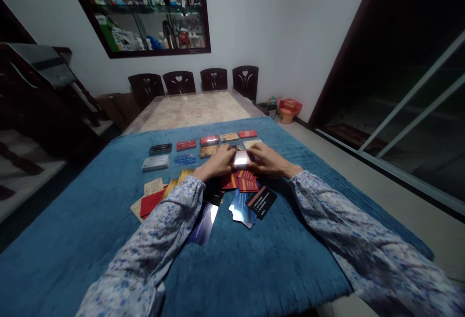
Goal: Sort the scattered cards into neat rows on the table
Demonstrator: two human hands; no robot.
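My left hand and my right hand meet around a small stack of cards, which shines with glare; the fingers of both are closed on its sides. Beyond them, stacks of cards lie in two rows, among them a black stack, a silver stack, a blue stack and a red stack. Loose red cards, blue cards and a black card overlap just below my hands. Purple cards and a red card lie beside my left sleeve, partly hidden.
A blue cloth covers the near part of the table, with bare marble tabletop beyond. Dark chairs line the far end. An orange bucket is on the floor at the right, and a glass shelf is set in the wall.
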